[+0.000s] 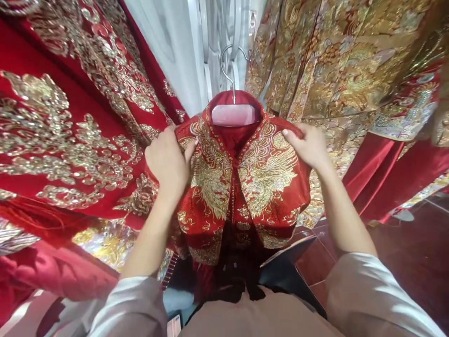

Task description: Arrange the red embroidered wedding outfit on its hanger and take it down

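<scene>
A small red jacket (242,187) hung in the middle of the view on a pink hanger (234,114) with a thin, curved metal hook (229,65). Its satin-like cloth was thick with raised gold embroidery, feathered bird shapes spreading over both front panels, and a line of small beads ran down the centre opening. The left hand (168,164) was closed on the jacket's left shoulder, thumb pressed across the gold stitching. The right hand (308,146) pinched the right shoulder, fingers curled over the edge of the cloth. A large red gown (70,131) with silvery-gold scrollwork hung close on the left, touching the jacket's side. A gold brocade gown (351,61) with red velvet folds hung on the right. Pale curtains (182,47) fell behind the hanger.
</scene>
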Available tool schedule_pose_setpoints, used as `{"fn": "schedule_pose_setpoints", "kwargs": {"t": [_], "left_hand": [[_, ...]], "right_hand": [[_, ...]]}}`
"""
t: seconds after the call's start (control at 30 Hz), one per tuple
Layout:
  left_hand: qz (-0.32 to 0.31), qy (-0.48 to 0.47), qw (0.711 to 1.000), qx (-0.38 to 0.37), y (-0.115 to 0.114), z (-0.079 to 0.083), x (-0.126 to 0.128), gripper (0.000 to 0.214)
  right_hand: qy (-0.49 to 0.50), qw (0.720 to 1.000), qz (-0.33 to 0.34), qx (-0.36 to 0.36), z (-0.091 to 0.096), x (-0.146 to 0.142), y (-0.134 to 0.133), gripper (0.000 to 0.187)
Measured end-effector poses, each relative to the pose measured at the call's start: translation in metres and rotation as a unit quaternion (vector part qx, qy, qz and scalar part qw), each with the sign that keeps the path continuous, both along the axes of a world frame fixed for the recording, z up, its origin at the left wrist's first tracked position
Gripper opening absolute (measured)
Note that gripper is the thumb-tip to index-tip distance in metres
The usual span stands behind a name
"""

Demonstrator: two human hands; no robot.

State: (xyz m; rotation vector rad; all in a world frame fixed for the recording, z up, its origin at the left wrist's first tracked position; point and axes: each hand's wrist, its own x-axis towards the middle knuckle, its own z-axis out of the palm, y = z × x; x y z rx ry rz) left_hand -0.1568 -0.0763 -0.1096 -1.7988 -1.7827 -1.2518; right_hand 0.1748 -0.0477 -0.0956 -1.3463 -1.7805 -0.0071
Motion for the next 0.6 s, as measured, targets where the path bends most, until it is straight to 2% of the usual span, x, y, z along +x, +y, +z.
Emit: {"fn": "schedule_pose_setpoints", "kwargs": {"t": [0.07,0.1,0.17,0.2,0.23,0.27,0.3,0.37,0.47,0.53,0.6], "left_hand": [[0.006,0.011,1.0,0.009,-0.011,-0.016,0.016,0.066],[0.007,0.018,1.0,-0.001,-0.018,-0.027,0.025,0.07],[0.024,0.024,0.999,-0.037,-0.033,-0.057,0.043,0.084],[0.039,0.02,0.997,-0.056,-0.041,-0.076,0.052,0.091],[0.037,0.025,0.996,-0.081,-0.047,-0.096,0.059,0.097],[0.024,0.03,0.994,-0.103,-0.051,-0.115,0.064,0.094],[0.011,0.034,0.993,-0.116,-0.053,-0.133,0.066,0.083],[-0.011,0.023,0.994,-0.103,-0.053,-0.16,0.058,0.062],[-0.059,-0.035,0.997,-0.03,-0.052,-0.179,0.03,0.043],[-0.072,-0.078,0.994,-0.006,-0.061,-0.181,0.015,0.032],[-0.046,-0.114,0.992,0.0,-0.084,-0.175,0.012,0.024]], "right_hand": [[0.028,0.987,-0.125,0.099,-0.021,-0.022,-0.019,0.049],[0.041,0.976,-0.172,0.127,-0.036,-0.035,-0.031,0.052],[0.043,0.964,-0.232,0.125,-0.076,-0.065,-0.058,0.062],[0.022,0.965,-0.246,0.089,-0.099,-0.079,-0.069,0.069],[-0.014,0.972,-0.23,0.038,-0.123,-0.092,-0.079,0.076],[-0.048,0.979,-0.199,-0.016,-0.145,-0.101,-0.084,0.077],[-0.075,0.981,-0.172,-0.057,-0.165,-0.107,-0.087,0.076],[-0.076,0.98,-0.169,-0.079,-0.194,-0.104,-0.085,0.065],[-0.025,0.99,-0.133,-0.027,-0.207,-0.079,-0.079,0.045],[0.016,0.995,-0.095,-0.014,-0.202,-0.067,-0.088,0.036],[0.064,0.994,-0.093,-0.012,-0.192,-0.069,-0.111,0.027]]}}
